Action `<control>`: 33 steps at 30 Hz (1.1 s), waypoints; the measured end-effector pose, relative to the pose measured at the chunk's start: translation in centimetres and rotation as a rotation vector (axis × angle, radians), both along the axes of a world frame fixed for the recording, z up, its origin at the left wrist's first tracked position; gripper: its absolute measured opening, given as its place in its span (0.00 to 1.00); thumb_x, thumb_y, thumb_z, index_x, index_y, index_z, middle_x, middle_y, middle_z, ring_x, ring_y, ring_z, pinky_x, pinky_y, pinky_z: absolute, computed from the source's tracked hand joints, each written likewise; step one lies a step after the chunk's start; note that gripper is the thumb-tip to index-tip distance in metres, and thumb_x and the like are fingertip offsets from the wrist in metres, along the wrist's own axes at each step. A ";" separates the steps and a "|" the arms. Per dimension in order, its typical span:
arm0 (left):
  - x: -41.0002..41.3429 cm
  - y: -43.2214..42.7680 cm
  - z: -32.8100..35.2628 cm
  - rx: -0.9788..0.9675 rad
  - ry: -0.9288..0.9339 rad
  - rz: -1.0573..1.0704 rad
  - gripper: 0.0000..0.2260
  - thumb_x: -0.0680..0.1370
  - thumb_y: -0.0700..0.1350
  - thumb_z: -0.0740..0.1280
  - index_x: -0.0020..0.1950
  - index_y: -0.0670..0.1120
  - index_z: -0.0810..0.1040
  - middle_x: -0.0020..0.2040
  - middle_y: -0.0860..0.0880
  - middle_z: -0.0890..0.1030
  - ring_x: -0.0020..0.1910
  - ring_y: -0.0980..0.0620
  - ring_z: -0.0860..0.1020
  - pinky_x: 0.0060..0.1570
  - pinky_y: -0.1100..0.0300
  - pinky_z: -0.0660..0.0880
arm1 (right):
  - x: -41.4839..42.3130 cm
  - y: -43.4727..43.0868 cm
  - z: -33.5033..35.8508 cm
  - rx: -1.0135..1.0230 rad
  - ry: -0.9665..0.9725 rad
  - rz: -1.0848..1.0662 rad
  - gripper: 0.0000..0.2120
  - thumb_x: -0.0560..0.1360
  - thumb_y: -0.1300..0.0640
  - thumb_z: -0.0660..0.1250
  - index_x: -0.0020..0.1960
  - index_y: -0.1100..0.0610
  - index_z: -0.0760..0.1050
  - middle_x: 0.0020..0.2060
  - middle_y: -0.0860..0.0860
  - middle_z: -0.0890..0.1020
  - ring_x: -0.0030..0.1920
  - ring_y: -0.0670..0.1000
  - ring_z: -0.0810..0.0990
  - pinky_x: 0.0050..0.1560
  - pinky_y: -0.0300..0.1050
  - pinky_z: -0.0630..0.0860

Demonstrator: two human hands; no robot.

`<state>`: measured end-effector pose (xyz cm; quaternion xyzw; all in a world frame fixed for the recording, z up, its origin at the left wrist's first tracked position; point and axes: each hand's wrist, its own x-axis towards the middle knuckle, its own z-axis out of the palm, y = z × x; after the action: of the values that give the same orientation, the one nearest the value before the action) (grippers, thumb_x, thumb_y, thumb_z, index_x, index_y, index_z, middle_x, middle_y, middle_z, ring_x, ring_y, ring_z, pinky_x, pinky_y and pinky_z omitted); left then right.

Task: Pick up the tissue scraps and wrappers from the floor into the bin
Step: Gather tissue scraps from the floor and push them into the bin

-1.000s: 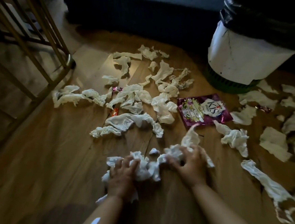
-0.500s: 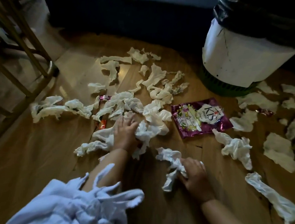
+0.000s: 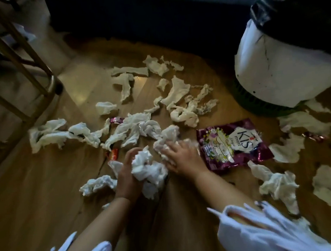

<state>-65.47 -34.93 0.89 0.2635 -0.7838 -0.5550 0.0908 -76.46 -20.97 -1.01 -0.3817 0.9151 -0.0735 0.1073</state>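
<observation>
1. The left hand [image 3: 126,174] grips a crumpled tissue wad [image 3: 148,168] low over the floor [image 3: 46,195]. The right hand [image 3: 181,157] is just beside it, with fingers spread flat on a tissue scrap [image 3: 167,138], clasping nothing.
2. The wad is bulky and loose, so shreds may drop off if it is lifted one-handed.
3. Thin strips lie scattered from the chair frame [image 3: 24,57] to the bin [image 3: 276,71]. They may tear or be missed.
4. The purple mint wrapper [image 3: 232,143] looks slick and may slide rather than lift. The small orange wrapper [image 3: 113,154] is easily overlooked.
5. The bin stands well apart, so an overfull handful could spill on the way.
</observation>
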 end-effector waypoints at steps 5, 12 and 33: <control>-0.3 -0.5 2.7 0.239 -0.031 0.091 0.08 0.78 0.37 0.63 0.44 0.49 0.76 0.38 0.49 0.80 0.42 0.48 0.80 0.36 0.62 0.75 | 1.5 1.6 0.7 -0.236 -0.078 -0.105 0.11 0.75 0.52 0.65 0.55 0.54 0.75 0.53 0.52 0.78 0.53 0.54 0.77 0.50 0.48 0.74; -4.5 1.6 10.9 0.293 -0.019 0.008 0.14 0.72 0.57 0.65 0.42 0.46 0.76 0.38 0.45 0.80 0.39 0.43 0.79 0.39 0.54 0.75 | -1.7 4.6 14.2 -0.850 -0.592 -0.624 0.13 0.76 0.48 0.61 0.48 0.57 0.76 0.37 0.46 0.77 0.39 0.43 0.75 0.38 0.34 0.71; -26.8 18.8 34.4 0.818 -0.107 -0.297 0.39 0.67 0.76 0.49 0.40 0.42 0.79 0.38 0.42 0.82 0.40 0.44 0.81 0.47 0.51 0.77 | -21.1 21.1 35.1 -1.392 -0.476 -1.094 0.14 0.73 0.69 0.54 0.34 0.56 0.72 0.34 0.54 0.73 0.30 0.50 0.72 0.31 0.43 0.69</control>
<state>-92.28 -16.16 35.29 0.1904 -0.5324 -0.8124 -0.1425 -97.51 0.08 34.13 0.1514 0.6711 -0.7256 -0.0109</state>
